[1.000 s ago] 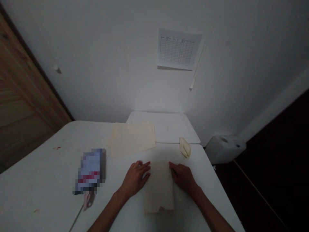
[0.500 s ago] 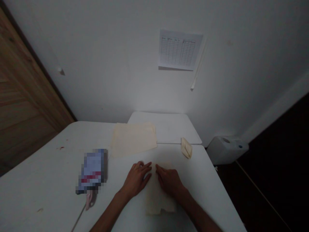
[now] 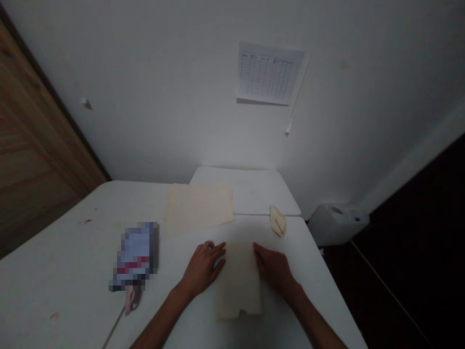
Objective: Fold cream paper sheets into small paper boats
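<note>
A cream folded sheet of paper (image 3: 239,281) lies flat on the white table in front of me, with a small notch in its near edge. My left hand (image 3: 207,266) rests at the paper's far left corner, fingers spread and the index fingertip touching the edge. At the far right corner, my right hand (image 3: 274,266) has its index finger stretched along the edge and its other fingers partly bent below. Neither hand grasps the sheet. A small folded piece of cream paper (image 3: 278,221) lies beyond my right hand.
Larger cream sheets (image 3: 199,208) lie at the back, partly over a white board (image 3: 254,191). On the left is a blurred blue packet (image 3: 133,254) with a pinkish loop and a cord (image 3: 113,328). A white plastic container (image 3: 336,225) stands beyond the table's right side.
My right hand has slid right along the paper's far edge, from near the middle to the right corner, uncovering the sheet. My left hand stays at the left corner. The view has shifted slightly.
</note>
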Demonstrator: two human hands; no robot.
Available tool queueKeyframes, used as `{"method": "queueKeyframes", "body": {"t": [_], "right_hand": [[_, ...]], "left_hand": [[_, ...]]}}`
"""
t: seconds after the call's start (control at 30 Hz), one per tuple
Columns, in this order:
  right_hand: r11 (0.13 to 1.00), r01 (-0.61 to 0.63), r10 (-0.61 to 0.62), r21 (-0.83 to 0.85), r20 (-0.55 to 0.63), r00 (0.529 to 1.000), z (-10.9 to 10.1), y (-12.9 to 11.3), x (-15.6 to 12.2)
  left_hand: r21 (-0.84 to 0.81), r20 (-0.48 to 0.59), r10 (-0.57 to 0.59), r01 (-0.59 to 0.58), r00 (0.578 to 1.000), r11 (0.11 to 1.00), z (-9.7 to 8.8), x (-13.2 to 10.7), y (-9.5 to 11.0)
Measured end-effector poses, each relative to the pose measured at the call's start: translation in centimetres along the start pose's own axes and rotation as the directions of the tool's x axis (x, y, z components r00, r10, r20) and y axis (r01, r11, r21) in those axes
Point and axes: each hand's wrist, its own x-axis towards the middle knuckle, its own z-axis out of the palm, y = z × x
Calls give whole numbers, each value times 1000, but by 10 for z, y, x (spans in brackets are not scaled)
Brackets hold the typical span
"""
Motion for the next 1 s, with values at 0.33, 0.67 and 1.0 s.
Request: {"method": "queueKeyframes", "body": {"t": [0.33, 0.67, 1.0], "right_hand": [[972, 208, -209, 107, 3, 978, -12, -41, -6], [991, 99, -94, -85, 69, 993, 20, -66, -23], [997, -38, 41, -73, 35, 999, 12, -25, -46]], "left_hand": [[-16, -34, 13, -13, 999, 1000, 1, 0, -2], [-29, -19, 1, -2, 1000, 1000, -2, 0, 0], [1, -4, -8, 8, 1000, 1000, -2, 1, 2]]}}
